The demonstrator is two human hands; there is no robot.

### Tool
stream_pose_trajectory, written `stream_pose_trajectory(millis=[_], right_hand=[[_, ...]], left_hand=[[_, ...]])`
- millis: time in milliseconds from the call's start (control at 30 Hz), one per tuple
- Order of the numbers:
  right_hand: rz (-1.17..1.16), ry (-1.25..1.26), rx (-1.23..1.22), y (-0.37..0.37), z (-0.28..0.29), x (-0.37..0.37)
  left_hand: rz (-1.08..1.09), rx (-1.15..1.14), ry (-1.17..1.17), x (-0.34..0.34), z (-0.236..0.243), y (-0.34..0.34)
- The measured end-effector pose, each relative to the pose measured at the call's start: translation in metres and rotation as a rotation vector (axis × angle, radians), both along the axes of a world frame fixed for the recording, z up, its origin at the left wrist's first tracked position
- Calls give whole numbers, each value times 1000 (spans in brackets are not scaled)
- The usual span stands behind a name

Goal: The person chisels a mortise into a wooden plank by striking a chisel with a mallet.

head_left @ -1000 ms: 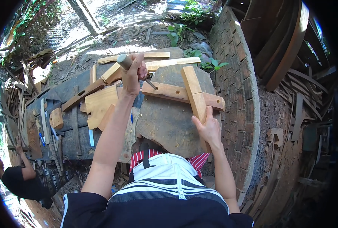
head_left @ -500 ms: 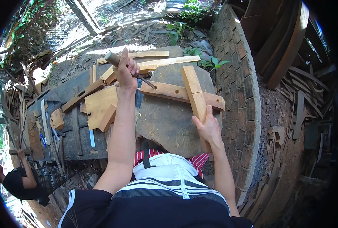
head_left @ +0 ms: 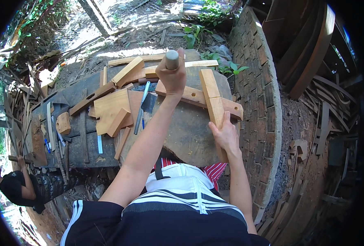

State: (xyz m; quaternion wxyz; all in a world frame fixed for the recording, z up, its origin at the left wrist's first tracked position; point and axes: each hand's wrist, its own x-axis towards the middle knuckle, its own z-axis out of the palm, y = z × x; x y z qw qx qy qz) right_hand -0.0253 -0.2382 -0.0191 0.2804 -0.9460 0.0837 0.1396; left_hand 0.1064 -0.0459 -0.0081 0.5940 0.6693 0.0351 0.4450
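My left hand (head_left: 173, 80) is wrapped round the grey-green handle of a chisel (head_left: 172, 60). The handle's round end faces up, and the blade is hidden beneath the fist. Below it lies a wooden beam (head_left: 231, 108) with holes along its face; the hand covers part of it near its left end. My right hand (head_left: 226, 139) grips the near part of a squared wooden bar (head_left: 210, 92), which rests crosswise over the beam. Both pieces lie on a thick, dark wood slab (head_left: 186, 137).
Left of the slab, a dark bench (head_left: 90, 151) carries a flat board (head_left: 112, 108), wood offcuts, a ruler (head_left: 142, 108) and pens. A low brick wall (head_left: 257, 102) runs along the right. Another person (head_left: 18, 184) is at the far left. Curved wood scraps lie beyond the wall.
My left hand has moved right along the beam with the chisel, whose handle has turned from slanted to nearly upright. My right hand and the bar have hardly moved.
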Motion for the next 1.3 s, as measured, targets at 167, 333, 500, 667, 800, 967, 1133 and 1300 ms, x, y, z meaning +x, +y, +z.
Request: stream_pose_trajectory(millis=[167, 333, 500, 667, 800, 967, 1133, 1300], right_hand=[[-3, -23, -23, -2, -2, -2], [9, -22, -9, -2, -3, 2], [19, -30, -24, -3, -7, 1], [26, -10, -19, -6, -7, 1], [17, -25, -2, -5, -8, 1], [35, -39, 3, -9, -9, 0], [40, -16, 9, -9, -12, 1], [29, 12, 19, -4, -7, 3]], left_hand=[[180, -918, 127, 5, -3, 63], [329, -951, 67, 1, 3, 59], [239, -524, 61, 1, -4, 37], [359, -923, 143, 11, 9, 61], [288, -976, 135, -9, 10, 64], [-798, -496, 215, -17, 16, 80], [-1003, -537, 328, -10, 33, 83], [-655, -451, 135, -6, 27, 96]])
